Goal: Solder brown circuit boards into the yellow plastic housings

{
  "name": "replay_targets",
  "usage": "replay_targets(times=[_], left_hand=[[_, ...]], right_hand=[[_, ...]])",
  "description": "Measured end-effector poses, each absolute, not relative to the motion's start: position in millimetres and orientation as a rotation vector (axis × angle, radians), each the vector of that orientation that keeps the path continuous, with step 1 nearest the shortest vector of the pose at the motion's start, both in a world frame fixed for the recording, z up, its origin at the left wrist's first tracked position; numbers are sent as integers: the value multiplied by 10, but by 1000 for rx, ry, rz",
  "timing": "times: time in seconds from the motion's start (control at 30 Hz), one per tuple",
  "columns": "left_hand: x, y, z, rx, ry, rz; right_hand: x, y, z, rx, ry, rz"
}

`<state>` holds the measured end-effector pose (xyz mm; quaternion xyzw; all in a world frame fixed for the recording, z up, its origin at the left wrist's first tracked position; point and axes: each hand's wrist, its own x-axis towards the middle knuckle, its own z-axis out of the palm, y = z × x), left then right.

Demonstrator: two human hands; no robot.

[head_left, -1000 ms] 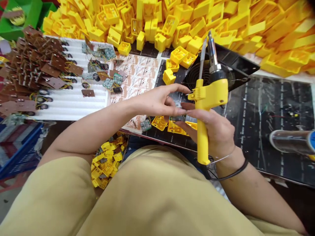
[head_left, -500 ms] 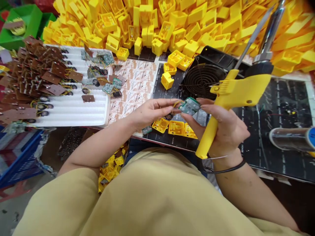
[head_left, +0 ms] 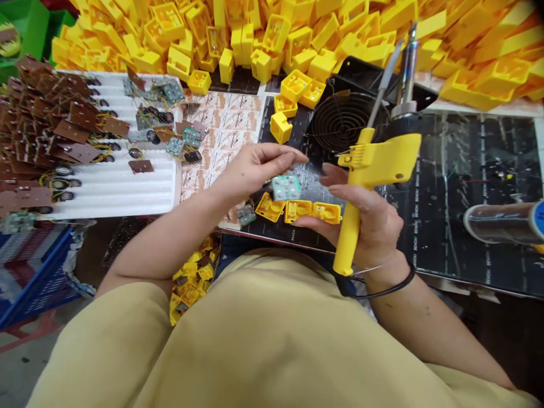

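My right hand [head_left: 378,224] carries a yellow soldering gun [head_left: 385,158], its handle tucked against the palm and its metal tip pointing up and away. The thumb and forefinger of that hand are spread, with nothing between them. My left hand [head_left: 250,170] is closed in a pinch just above a small green circuit board [head_left: 286,188]; what the fingertips hold is hidden. Whether the board rests on the mat or hangs from wires, I cannot tell. Below it lie open yellow plastic cases [head_left: 298,211], and another board [head_left: 245,215] sits to their left.
A large heap of yellow cases [head_left: 255,34] spans the back. Left stands a white ribbed tray [head_left: 161,192] with brown boards [head_left: 55,119] and wired parts. A black fan [head_left: 340,122] sits behind my hands. A solder spool [head_left: 501,222] lies at right, a blue crate [head_left: 38,272] lower left.
The circuit board has left my right fingertips and is now lower and further left. My right thumb and forefinger have opened, and the soldering gun has shifted left with that hand.
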<state>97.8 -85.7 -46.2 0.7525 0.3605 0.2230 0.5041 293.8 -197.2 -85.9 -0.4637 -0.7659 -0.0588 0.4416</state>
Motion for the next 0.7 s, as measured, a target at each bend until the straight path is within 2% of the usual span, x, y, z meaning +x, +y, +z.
replay_targets(times=[0.13,0.3,0.5,0.7], left_hand=[[801,-708,-346,2232,778,255],[825,-821,-426,2499,800,147],[889,-847,-331,2537,844,-14],[873,-504,-80,2372,640,-294]], right_hand=[[3034,-1979,-1000,-1129,-2111,-47],[2869,-1960,-1147,-1196,-2090,-132],[2857,-2017,-1009,-1205,-1942,-132],[3013,-2207,-816,-1194,-1920,-147]])
